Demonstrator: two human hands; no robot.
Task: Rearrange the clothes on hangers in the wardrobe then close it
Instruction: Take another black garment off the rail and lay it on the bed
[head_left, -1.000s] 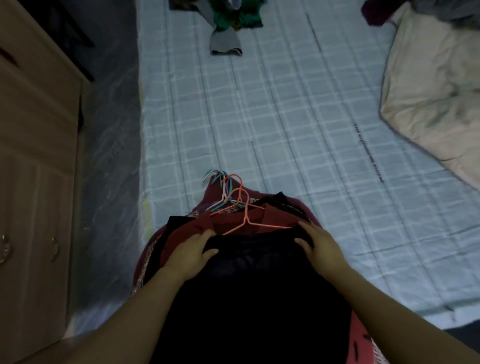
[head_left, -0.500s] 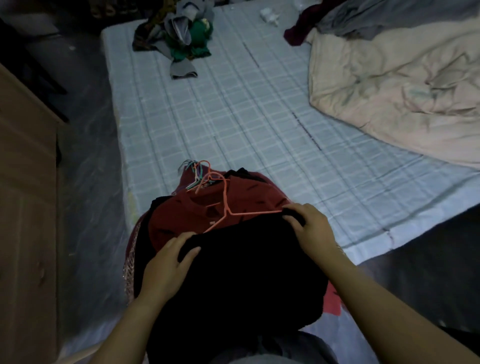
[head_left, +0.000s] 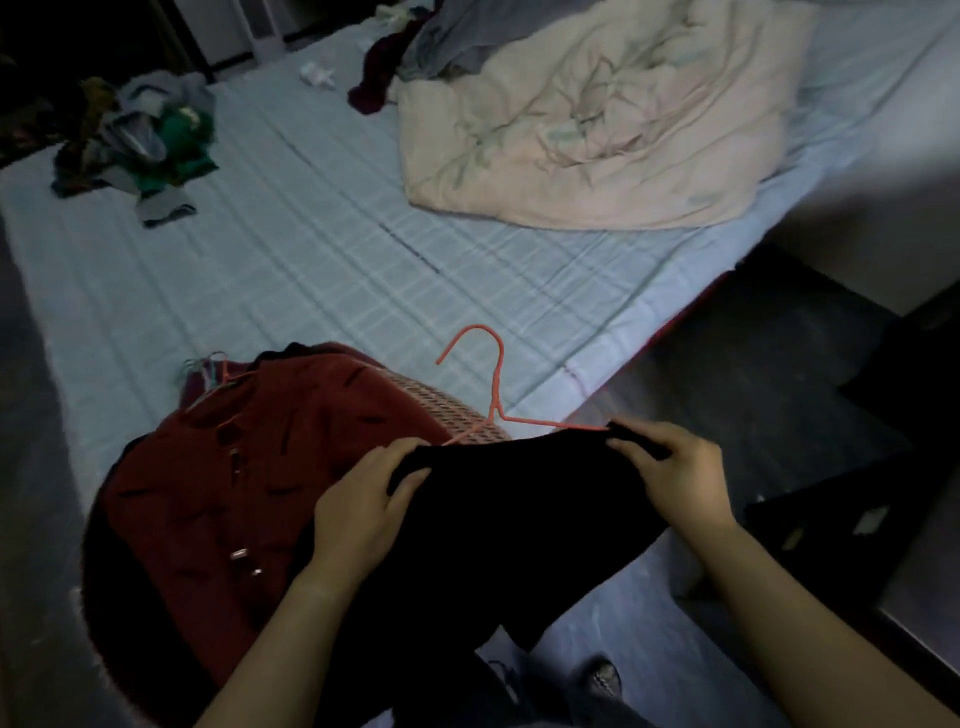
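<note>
At the bed's far left corner lies a loose heap of clothes, well apart from the work. On the bed's near edge sits a stack topped by a red garment, with a bunch of hanger hooks poking out at its far side. It looks like a waiting pile, hooks together so each piece can be lifted off in turn.

The left hand grips one shoulder of a black garment, fingers curled over its top edge. The orange hanger rises from the neckline, its hook over the bed. The right hand pinches the other shoulder, where the hanger's arm ends. Holding both shoulders likely keeps the cloth seated on the hanger and level above the bed's near corner — ready to carry.

A cream quilt is bunched on the bed's far right side. The wardrobe is not in view. No label, brand or writing can be read.
</note>
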